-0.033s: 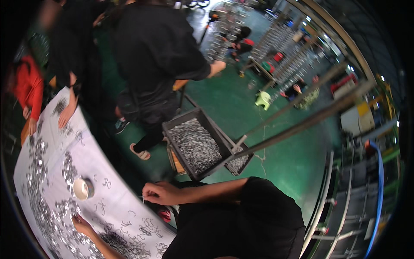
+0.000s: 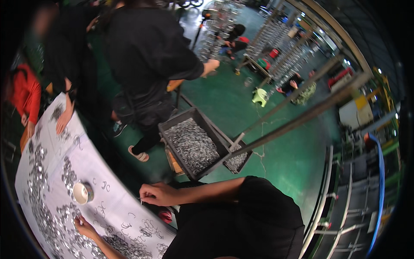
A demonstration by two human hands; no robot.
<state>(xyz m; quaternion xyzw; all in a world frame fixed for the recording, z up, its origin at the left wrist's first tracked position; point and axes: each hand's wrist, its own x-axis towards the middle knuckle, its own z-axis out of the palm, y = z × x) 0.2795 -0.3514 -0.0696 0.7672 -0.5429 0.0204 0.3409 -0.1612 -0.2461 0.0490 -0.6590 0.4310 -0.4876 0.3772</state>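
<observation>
My left hand (image 2: pixel 87 228) reaches over the white-covered table (image 2: pixel 92 162), its fingertips bent together at a heap of small shiny metal pieces (image 2: pixel 45 216). What lies between those fingers is too small to make out. Just past the table's right edge, my right hand (image 2: pixel 158 194) is closed in a pinch on a small thin piece, pale at its tip. A white paper cup (image 2: pixel 89 194) stands on the cloth beyond my left hand. Thin dark curved wire pieces (image 2: pixel 149 228) lie scattered near my left forearm, with a denser dark pile (image 2: pixel 118 246) beside it.
A black crate (image 2: pixel 192 177) full of small metal parts stands right of the table, with a smaller crate (image 2: pixel 248 160) beside it. A person in black (image 2: pixel 146 47) stands beyond. Other people's hands (image 2: pixel 64 121) work at the table's far end. Metal bars (image 2: pixel 302 116) slant across the right.
The whole view has shifted slightly. Both hands keep nearly the same places relative to the table, cup and pieces; nothing is visibly taken up or let go.
</observation>
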